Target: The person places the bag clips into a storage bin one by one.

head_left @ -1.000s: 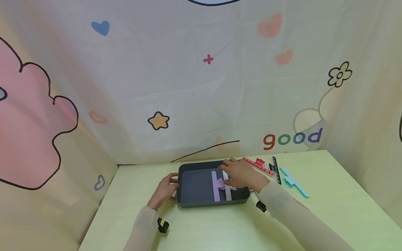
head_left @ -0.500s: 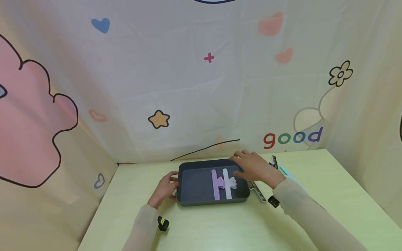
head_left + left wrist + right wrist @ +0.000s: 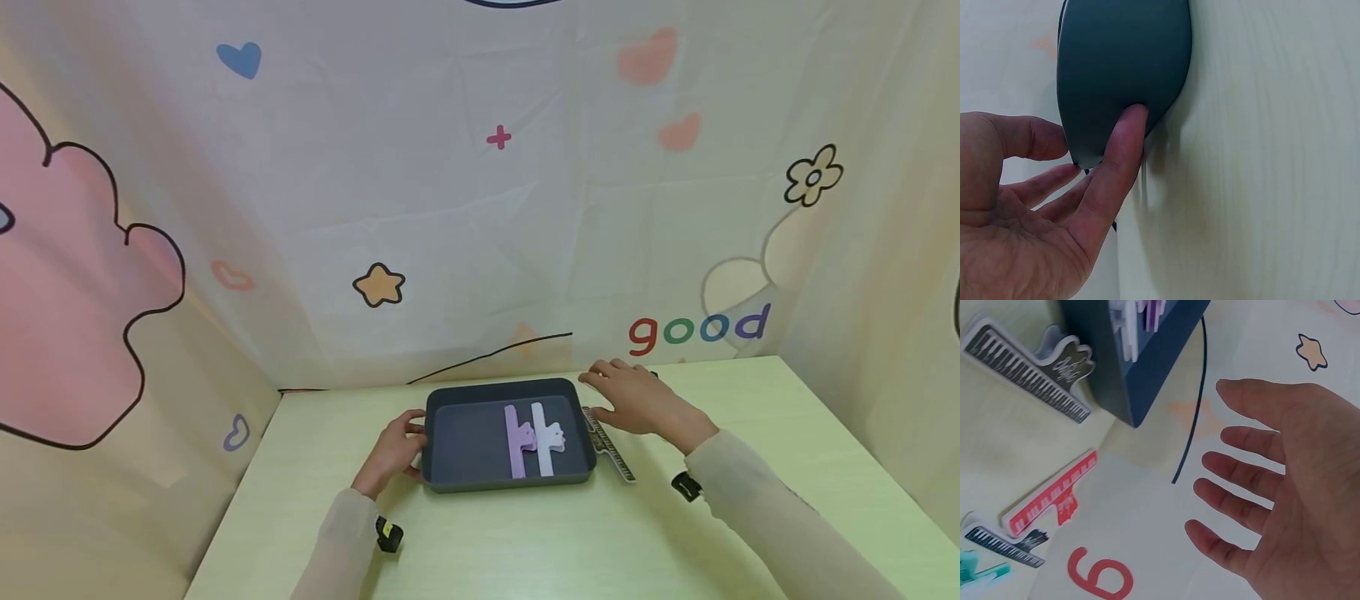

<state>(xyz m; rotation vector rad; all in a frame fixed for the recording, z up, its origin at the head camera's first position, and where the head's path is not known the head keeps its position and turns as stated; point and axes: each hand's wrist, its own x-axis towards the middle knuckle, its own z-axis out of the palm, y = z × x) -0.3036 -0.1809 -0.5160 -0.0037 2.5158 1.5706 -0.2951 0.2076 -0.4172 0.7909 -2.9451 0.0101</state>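
Observation:
My left hand (image 3: pixel 393 450) rests against the left end of a dark grey tray (image 3: pixel 465 486). In the left wrist view its fairly straight fingers touch the outer wall and rim. Inside the tray, on the right side, lie a lilac clip (image 3: pixel 516 442) and a white clip (image 3: pixel 543 439), side by side. My right hand (image 3: pixel 641 400) hovers just right of the tray with fingers spread and nothing held. Beneath its thumb, a long clip with a black-and-white keyboard pattern (image 3: pixel 611 447) lies on the table, close along the tray's right wall.
The right wrist view shows a red clip (image 3: pixel 1050 494), a smaller black-and-white clip (image 3: pixel 1007 540) and a teal clip (image 3: pixel 982 569) on the table (image 3: pixel 495 550). The right hand and arm mostly hide these in the head view. A printed curtain (image 3: pixel 450 192) stands behind.
My right hand has moved right, from over the tray to beside it, uncovering the white clip and the keyboard-patterned clip. The left hand and tray have stayed put.

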